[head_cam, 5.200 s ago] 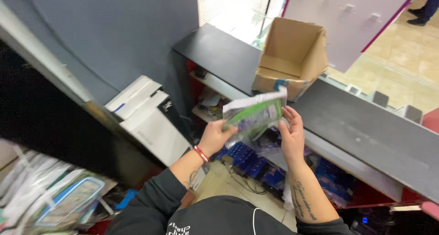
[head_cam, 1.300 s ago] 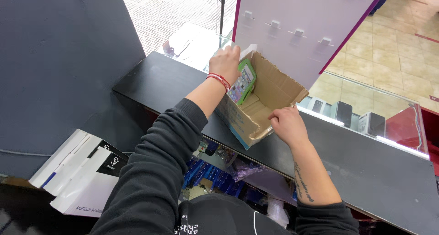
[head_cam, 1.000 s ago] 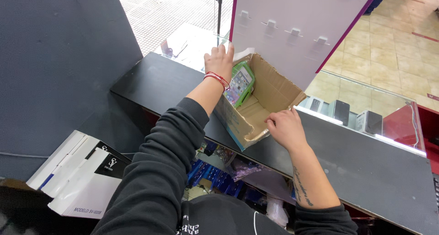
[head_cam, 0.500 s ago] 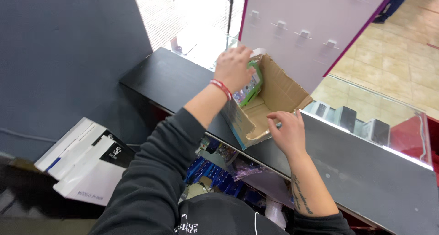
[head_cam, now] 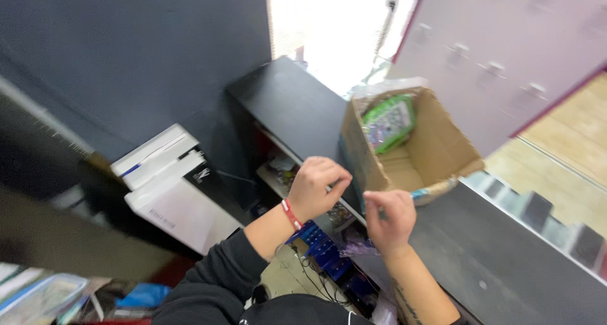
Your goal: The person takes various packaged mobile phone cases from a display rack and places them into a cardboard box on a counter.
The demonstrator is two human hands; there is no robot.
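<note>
An open cardboard box (head_cam: 436,154) sits on a dark counter (head_cam: 499,262). Inside it, against the far wall, leans a green clear-wrapped packet (head_cam: 387,122). My left hand (head_cam: 318,187), with a red band at the wrist, hovers in front of the box with fingers loosely curled and nothing in it. My right hand (head_cam: 390,219) is beside it, just below the box's front edge, fingers curled and also holding nothing.
White flat boxes (head_cam: 167,192) are stacked at the left beside a dark wall. Shelves under the counter hold blue items (head_cam: 316,246) and cables. A pale panel with hooks (head_cam: 506,53) stands behind the box. Clear-wrapped packets (head_cam: 38,296) lie at the bottom left.
My left hand has let go of the green packet inside the box and pulled back toward me. My right hand has come off the box edge. The view has swung left.
</note>
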